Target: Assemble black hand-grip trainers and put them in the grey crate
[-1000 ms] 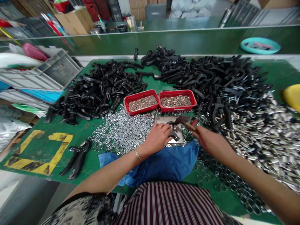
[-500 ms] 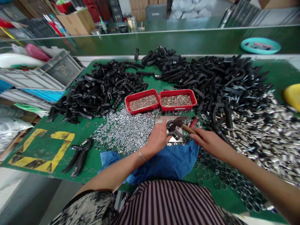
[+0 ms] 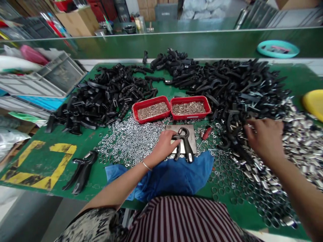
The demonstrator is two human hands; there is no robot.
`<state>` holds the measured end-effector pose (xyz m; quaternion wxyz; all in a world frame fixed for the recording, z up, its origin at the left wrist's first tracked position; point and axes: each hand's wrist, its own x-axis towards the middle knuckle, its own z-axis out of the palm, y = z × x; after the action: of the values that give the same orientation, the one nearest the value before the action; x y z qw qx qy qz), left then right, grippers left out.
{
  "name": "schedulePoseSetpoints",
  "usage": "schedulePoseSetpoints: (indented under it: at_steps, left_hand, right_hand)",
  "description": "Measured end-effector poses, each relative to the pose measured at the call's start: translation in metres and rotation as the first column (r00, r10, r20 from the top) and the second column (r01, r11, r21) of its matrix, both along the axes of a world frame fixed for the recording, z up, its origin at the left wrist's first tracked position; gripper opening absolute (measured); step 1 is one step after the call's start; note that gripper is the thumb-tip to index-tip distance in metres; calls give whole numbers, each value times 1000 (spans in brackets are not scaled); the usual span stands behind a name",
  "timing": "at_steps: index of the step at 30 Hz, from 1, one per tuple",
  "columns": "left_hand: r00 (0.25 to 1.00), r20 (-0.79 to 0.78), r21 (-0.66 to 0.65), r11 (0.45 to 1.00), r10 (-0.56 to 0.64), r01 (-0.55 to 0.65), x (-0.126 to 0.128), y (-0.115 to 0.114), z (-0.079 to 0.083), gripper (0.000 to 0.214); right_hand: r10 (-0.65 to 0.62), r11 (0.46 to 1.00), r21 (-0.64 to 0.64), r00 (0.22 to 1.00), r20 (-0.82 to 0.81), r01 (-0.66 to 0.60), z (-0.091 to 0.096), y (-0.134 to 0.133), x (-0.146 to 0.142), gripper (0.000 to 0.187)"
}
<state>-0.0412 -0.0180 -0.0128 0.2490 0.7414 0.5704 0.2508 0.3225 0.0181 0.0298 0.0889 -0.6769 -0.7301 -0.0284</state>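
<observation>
My left hand [image 3: 165,145] is closed on a black hand grip strengthener [image 3: 187,144], pinching its left handle. The grip strengthener lies on a square metal plate [image 3: 193,134], its ring end away from me and its handles toward me. My right hand [image 3: 266,139] hovers at the border of the black handle parts and the silver sleeves [image 3: 300,144]; its fingers point down and are partly hidden and blurred, so what they touch is unclear. A red-handled screwdriver [image 3: 207,133] lies just right of the plate. A blue cloth [image 3: 174,179] is spread in front of it.
Two red trays [image 3: 151,118] of small pins stand behind the plate. Loose washers [image 3: 133,141] cover the table to the left, metal rings [image 3: 224,185] to the right. Piles of black handles [image 3: 101,94] lie behind. Another grip strengthener [image 3: 82,171] rests at the front left.
My right hand has moved right, away from the plate, and the hammer it held over the grip strengthener no longer shows clearly. The grip strengthener now lies with handles toward me.
</observation>
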Motion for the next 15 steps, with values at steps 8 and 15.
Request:
schedulePoseSetpoints:
  at_steps: [8,15]
  left_hand:
    - [997,-80,43,999,10,-6,10,-4,-15,42]
    - [999,-20,29,999,32,-32,5,1,-21,40]
  right_hand:
    - [-82,899,-436,995,-55,50,-41,30,-107,59]
    - [-190,939,-327,636,-748,-103,-15,29,-100,35]
